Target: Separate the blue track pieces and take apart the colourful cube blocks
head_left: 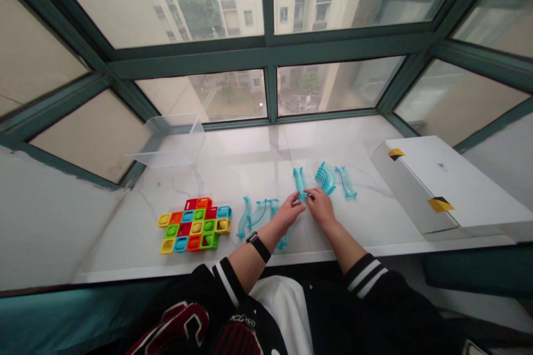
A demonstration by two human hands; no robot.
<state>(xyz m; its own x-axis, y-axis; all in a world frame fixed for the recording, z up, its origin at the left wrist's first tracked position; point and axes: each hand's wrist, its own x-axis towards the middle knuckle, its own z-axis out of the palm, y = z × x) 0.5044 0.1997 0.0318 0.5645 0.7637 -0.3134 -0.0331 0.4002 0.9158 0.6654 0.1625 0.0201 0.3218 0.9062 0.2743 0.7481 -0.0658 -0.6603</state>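
Observation:
A straight translucent blue track piece [299, 178] lies on the white sill, pointing away from me. At its near end my left hand [290, 213] has its fingers closed on the left side, partly hiding the piece. My right hand [321, 205] pinches the same end from the right. Just beyond my right hand is a wide curved blue track piece [326, 176], with another blue track piece [346, 182] farther right. Left of my left forearm lie several more blue pieces, among them a curved track piece [244, 217] and a thin arched piece [258, 213]; my forearm partly covers others.
Joined coloured blocks [195, 227] in red, orange, yellow, green and blue lie at the left. A clear plastic bin [175, 158] stands at the back left by the window. A large white box [449, 177] with yellow-black tabs occupies the right. Windows enclose the sill [233, 150].

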